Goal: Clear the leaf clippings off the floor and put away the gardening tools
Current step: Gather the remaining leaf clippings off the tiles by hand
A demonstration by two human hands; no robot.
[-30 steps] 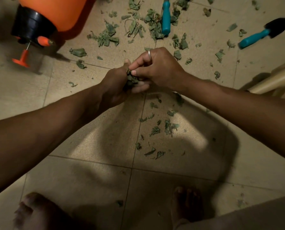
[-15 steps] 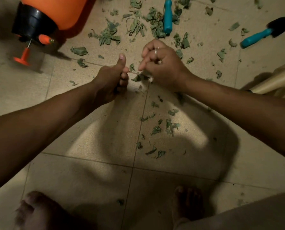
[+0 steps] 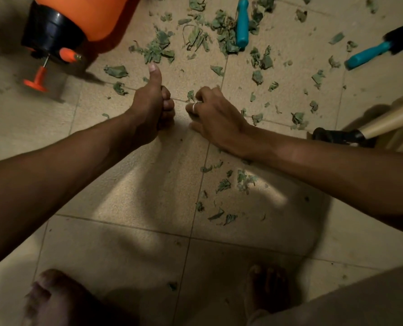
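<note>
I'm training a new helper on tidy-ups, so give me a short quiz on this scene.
1. True or false: the trowel lies in the right hand.
2. Which hand wears the ring?
3. The sprayer is: A orange, B teal, C white.
Key: 1 false, it lies on the floor; 2 right; 3 A.
</note>
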